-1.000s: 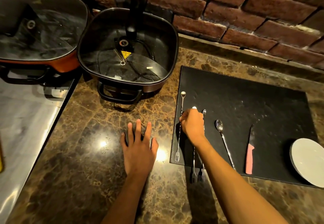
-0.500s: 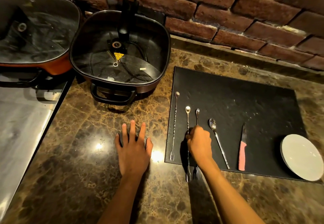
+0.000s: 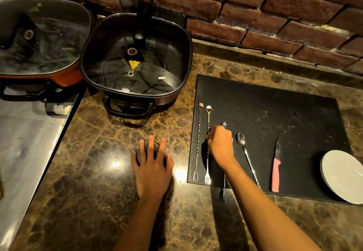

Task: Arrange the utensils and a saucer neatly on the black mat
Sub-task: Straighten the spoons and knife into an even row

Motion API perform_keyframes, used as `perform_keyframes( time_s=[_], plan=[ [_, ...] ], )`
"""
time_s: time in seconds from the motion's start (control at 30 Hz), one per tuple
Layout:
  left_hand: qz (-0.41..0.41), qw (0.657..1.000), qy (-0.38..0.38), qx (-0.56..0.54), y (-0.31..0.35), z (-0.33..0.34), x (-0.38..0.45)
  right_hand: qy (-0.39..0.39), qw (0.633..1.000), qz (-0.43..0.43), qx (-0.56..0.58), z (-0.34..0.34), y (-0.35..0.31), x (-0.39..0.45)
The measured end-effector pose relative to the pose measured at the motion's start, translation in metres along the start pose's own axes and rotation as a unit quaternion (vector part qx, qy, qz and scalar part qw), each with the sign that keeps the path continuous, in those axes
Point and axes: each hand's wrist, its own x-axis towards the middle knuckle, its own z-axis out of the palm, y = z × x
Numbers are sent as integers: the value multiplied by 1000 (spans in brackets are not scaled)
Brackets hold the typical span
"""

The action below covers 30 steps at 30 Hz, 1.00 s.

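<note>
The brown marbled stone worktop (image 3: 98,172) carries a black rectangular mat (image 3: 275,117) at right and a square dark electric pan with glass lid (image 3: 135,58) behind. The left hand (image 3: 152,170) lies flat on it beside the mat.

Kitchen: marble counter (image 3: 98,172), electric skillets (image 3: 135,62).

Two lidded pans (image 3: 135,60) (image 3: 39,40) sit side by side on the marble counter (image 3: 88,162), against a brick wall (image 3: 255,11).
</note>
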Motion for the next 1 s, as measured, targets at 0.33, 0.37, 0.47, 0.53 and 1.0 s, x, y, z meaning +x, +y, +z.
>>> perform_keyframes(
  time_s=[0.33,0.37,0.47,0.53,1.0],
  plan=[
    [2,1000,3,-3,1,-2,0,-3,1000,-1,25,2,4,5],
    [2,1000,4,-4,1,-2,-1,-1,1000,1,29,2,4,5],
    [4,1000,8,-3,1,-3,-1,23,999,-6,37,-1,11,2],
    [3,1000,10,-3,2,-4,-1,60,997,-8,41,-6,20,-6],
    [8,1000,23,0,-1,2,-2,26,1000,11,-14,-16,48,-25]
  ],
)
